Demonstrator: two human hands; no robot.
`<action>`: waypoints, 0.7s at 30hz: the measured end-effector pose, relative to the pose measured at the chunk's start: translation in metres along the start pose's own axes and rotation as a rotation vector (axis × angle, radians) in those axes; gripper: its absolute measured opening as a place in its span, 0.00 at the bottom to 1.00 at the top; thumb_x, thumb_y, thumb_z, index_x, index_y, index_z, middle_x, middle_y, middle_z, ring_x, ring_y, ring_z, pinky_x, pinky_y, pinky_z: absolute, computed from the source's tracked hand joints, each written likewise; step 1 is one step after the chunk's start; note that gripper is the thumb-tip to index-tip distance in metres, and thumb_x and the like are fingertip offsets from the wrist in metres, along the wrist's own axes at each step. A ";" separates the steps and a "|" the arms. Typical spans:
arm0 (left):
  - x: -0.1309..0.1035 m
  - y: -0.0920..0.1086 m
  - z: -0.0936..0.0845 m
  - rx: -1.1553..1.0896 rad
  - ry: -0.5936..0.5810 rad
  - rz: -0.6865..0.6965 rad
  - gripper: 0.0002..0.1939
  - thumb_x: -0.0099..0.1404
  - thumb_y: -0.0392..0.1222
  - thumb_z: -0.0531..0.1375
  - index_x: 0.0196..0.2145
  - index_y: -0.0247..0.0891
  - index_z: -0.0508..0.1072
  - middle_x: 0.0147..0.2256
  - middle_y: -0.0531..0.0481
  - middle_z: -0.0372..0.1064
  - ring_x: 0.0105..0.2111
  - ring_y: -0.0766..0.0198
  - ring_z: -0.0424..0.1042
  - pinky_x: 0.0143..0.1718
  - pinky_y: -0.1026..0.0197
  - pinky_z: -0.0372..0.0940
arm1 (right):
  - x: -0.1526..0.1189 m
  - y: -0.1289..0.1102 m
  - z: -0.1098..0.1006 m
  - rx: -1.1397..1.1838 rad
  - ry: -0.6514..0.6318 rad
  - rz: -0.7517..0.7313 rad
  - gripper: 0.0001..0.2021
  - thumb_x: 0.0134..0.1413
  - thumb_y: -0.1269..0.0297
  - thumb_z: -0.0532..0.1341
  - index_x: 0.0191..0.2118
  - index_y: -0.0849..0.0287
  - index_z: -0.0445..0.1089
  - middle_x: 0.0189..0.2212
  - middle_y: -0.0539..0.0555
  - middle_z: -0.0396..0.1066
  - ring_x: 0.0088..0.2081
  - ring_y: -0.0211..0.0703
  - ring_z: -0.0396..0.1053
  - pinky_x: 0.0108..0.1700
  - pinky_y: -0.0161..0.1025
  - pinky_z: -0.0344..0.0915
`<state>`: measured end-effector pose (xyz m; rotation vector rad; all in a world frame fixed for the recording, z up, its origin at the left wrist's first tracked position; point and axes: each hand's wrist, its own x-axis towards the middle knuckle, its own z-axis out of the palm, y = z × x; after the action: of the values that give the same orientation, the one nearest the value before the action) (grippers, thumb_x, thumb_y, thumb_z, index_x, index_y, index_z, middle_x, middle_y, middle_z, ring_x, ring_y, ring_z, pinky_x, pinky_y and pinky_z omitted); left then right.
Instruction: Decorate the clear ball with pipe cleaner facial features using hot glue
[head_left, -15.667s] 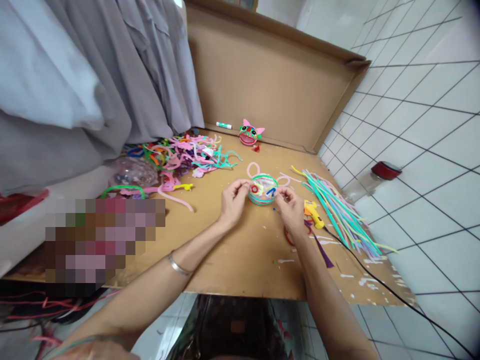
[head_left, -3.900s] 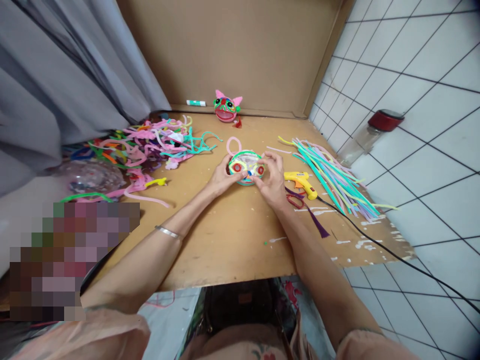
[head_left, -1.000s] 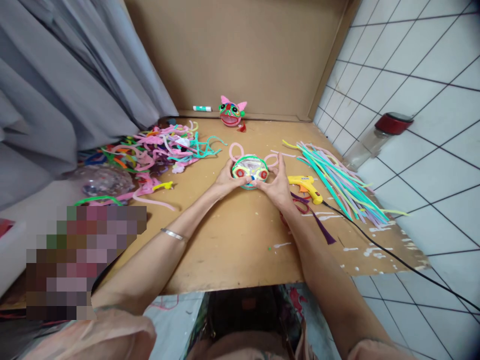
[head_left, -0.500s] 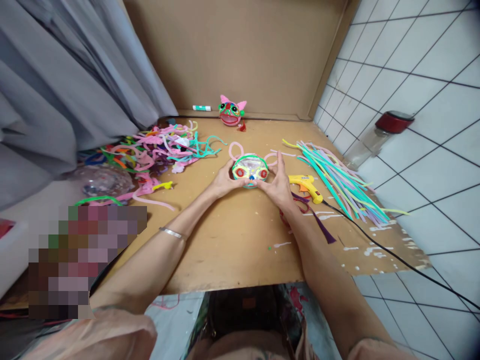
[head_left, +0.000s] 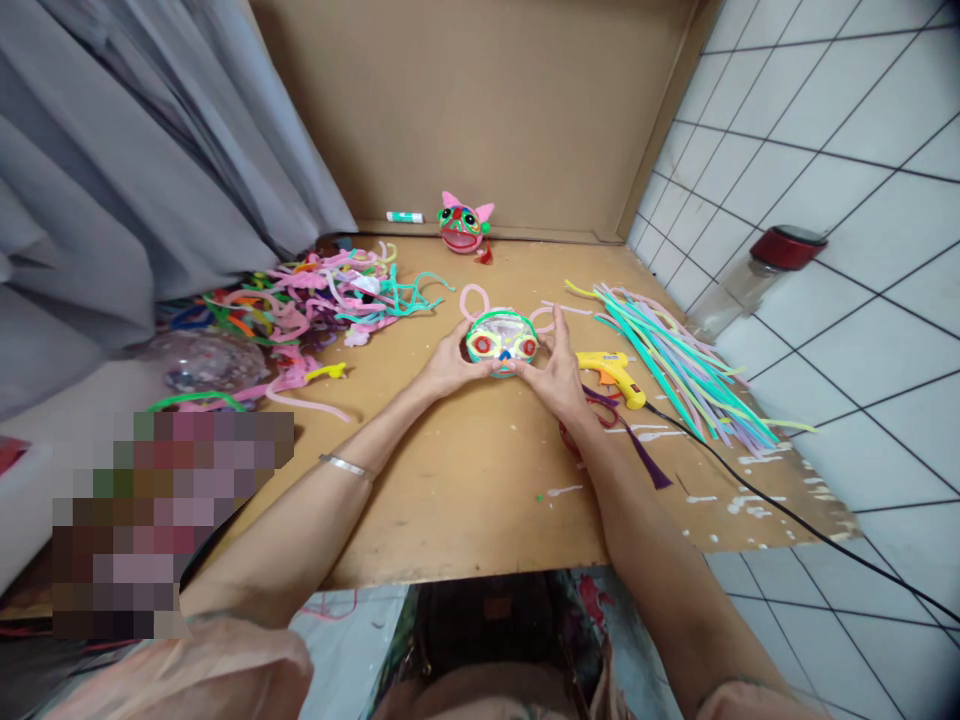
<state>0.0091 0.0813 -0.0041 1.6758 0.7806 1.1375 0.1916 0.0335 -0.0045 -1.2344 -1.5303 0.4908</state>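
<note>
Between my two hands is a small clear craft face (head_left: 504, 328) edged with green pipe cleaner, with red-and-yellow ringed eyes and a blue nose. My left hand (head_left: 453, 365) grips its left side, thumb along the lower edge. On the other side my right hand (head_left: 553, 372) holds it with the thumb at the bottom and a finger pointing up. Pale pink pipe-cleaner loops (head_left: 474, 301) show just behind the face on both sides. Close to my right hand lies a yellow hot glue gun (head_left: 615, 375), and beneath that forearm a purple tassel (head_left: 649, 458) with red cord.
A finished-looking pink-eared animal face (head_left: 463, 225) and a glue stick (head_left: 405, 217) are at the back board. Pipe-cleaner scraps (head_left: 322, 300) heap up left; straight pipe cleaners (head_left: 682, 360) lie right. A black cable (head_left: 750, 480) crosses the table's right side, near a glass bottle (head_left: 739, 290).
Almost nothing differs. The craft face and both hands stay in the same hold, with only a tiny shift in view.
</note>
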 end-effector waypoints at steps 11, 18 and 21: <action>0.000 -0.007 -0.002 0.061 0.057 0.009 0.47 0.44 0.50 0.70 0.59 0.32 0.61 0.55 0.36 0.67 0.52 0.50 0.70 0.56 0.49 0.63 | -0.004 -0.001 0.000 -0.058 -0.008 -0.081 0.50 0.50 0.50 0.65 0.70 0.54 0.34 0.52 0.60 0.69 0.53 0.55 0.69 0.57 0.54 0.65; 0.001 -0.004 -0.001 0.085 0.055 0.003 0.45 0.45 0.49 0.69 0.58 0.31 0.62 0.52 0.37 0.70 0.50 0.51 0.71 0.54 0.50 0.65 | -0.003 0.005 0.001 -0.097 -0.035 -0.101 0.50 0.52 0.51 0.64 0.70 0.54 0.29 0.54 0.61 0.67 0.54 0.55 0.68 0.57 0.54 0.65; -0.001 0.002 0.000 0.094 0.050 -0.007 0.43 0.44 0.49 0.69 0.56 0.31 0.64 0.49 0.38 0.73 0.47 0.51 0.72 0.51 0.51 0.67 | -0.004 0.008 0.001 -0.080 -0.039 -0.092 0.50 0.52 0.51 0.64 0.70 0.54 0.30 0.55 0.61 0.66 0.55 0.54 0.68 0.57 0.53 0.65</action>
<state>0.0088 0.0802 -0.0027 1.7261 0.8825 1.1578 0.1939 0.0330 -0.0128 -1.2155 -1.6457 0.3985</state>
